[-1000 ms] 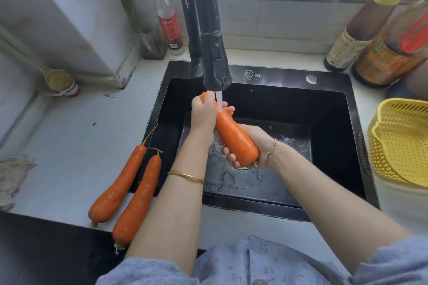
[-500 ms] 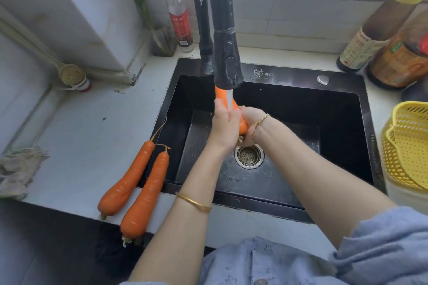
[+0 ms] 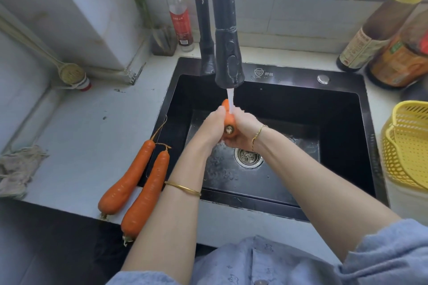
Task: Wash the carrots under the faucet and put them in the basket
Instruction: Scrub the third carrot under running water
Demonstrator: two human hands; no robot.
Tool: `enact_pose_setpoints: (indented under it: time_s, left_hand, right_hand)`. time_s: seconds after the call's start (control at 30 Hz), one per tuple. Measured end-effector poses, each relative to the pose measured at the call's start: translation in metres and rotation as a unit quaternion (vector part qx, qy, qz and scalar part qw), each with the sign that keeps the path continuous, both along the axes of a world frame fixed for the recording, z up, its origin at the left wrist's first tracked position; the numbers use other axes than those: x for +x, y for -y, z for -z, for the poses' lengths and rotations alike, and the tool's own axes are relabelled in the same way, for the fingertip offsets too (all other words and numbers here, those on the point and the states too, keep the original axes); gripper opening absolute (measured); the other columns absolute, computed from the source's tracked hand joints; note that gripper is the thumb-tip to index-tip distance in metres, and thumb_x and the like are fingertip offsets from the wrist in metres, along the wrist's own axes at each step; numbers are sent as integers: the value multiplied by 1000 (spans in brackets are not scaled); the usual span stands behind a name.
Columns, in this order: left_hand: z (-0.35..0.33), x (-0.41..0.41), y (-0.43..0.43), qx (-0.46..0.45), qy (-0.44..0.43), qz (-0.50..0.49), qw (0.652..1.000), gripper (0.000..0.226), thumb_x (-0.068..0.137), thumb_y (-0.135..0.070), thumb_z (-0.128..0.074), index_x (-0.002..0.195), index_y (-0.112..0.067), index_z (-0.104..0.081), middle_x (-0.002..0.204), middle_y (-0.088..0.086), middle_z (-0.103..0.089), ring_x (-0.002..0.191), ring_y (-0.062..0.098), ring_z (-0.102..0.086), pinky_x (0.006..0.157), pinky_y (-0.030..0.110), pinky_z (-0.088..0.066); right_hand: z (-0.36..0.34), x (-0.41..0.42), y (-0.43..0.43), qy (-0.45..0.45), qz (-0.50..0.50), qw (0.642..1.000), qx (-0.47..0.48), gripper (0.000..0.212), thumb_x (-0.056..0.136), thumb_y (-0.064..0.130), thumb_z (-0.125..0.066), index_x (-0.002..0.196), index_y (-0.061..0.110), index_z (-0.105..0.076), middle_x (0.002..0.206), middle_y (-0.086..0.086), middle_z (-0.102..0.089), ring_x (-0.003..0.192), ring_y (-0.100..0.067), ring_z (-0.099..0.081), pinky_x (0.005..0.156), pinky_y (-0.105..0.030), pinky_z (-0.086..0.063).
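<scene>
Head camera view, taken from the near edge outward. On the pale stone countertop (image 3: 92, 127) just left of the black rectangular sink (image 3: 289, 74), an outer long orange carrot (image 3: 128, 178) and an inner long orange carrot (image 3: 148, 192) are laid side by side. Their thick ends are turned toward the near counter edge and their thin root tips toward the sink's left rim. Neither is being touched.

Over the middle of the sink, above the round steel drain (image 3: 248, 157), a third orange carrot (image 3: 229, 120) is clasped between both hands. The left hand (image 3: 212, 126) is wrapped round its left side and the right hand (image 3: 243, 131) is cupped round its right side and underside. The long axis of this carrot is run near to far. Its cut stem end is faced toward the person, and its narrow tip is raised away into the white stream of water (image 3: 230, 97). Only the stem end and the tip are left uncovered by the fingers.

Off the sink's right rim, a yellow perforated plastic basket (image 3: 407, 146) is set on the counter, well apart from the hands; nothing can be made out inside it. The right hand is judged the nearer one for carrying the carrot across, so a sideways move with the stem end leading or trailing little would be called for.

At the sink's far rim, the black pull-down faucet (image 3: 228, 53) is left running.
</scene>
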State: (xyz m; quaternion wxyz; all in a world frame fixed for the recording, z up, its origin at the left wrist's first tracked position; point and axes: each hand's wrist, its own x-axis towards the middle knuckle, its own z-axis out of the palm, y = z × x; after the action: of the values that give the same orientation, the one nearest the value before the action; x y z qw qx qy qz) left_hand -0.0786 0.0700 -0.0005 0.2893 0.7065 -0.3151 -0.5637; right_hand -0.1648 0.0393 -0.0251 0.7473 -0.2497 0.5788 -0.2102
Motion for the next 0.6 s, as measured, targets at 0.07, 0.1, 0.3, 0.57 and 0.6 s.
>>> enact_pose_setpoints:
  time_s: [0.07, 0.1, 0.3, 0.57, 0.6]
  left_hand:
    - [-5, -3, -3, -17, -13, 37, 999, 43, 99, -45, -32, 120, -18, -57, 113, 11, -63, 100, 25, -62, 100, 49, -50]
    - [-5, -3, -4, -18, -16, 53, 998, 52, 96, -50, -34, 132, -15, -48, 123, 13, -58, 105, 26, -60, 100, 51, -50]
    - [-7, 4, 0, -97, 62, 92, 989, 26, 100, -33, -43, 87, -13, -55, 77, 7, -57, 67, 19, -58, 76, 41, -58]
    - [-3, 13, 11, 39, -102, -65, 992, 48, 101, -48, -34, 128, -11, -49, 106, 24, -68, 85, 36, -73, 81, 49, -59]
    - [-4, 12, 11, 48, -100, -64, 992, 45, 101, -48, -34, 124, -13, -50, 107, 22, -67, 88, 37, -72, 81, 47, -59]
  right_hand:
    - [-3, -1, 3, -31, -9, 999, 6, 29, 98, 32, -41, 90, 9, -57, 47, -6, -55, 35, -17, -52, 40, -18, -41]
    - [-4, -2, 4, -37, -18, 999, 7, 28, 98, 28, -40, 86, 8, -56, 43, -7, -54, 34, -19, -52, 39, -17, -39]
    - [-10, -3, 3, -90, -83, 991, -61, 36, 99, 20, -37, 71, 3, -53, 41, -7, -52, 30, -14, -45, 33, -17, -37]
    - [-7, -17, 2, -318, -265, 857, -306, 3, 90, 10, -42, 87, 10, -41, 75, -11, -61, 58, -26, -54, 54, -30, -47]
    - [-7, -19, 2, -358, -293, 824, -326, 9, 87, 13, -48, 90, 12, -40, 83, -9, -58, 70, -28, -54, 61, -33, -47]
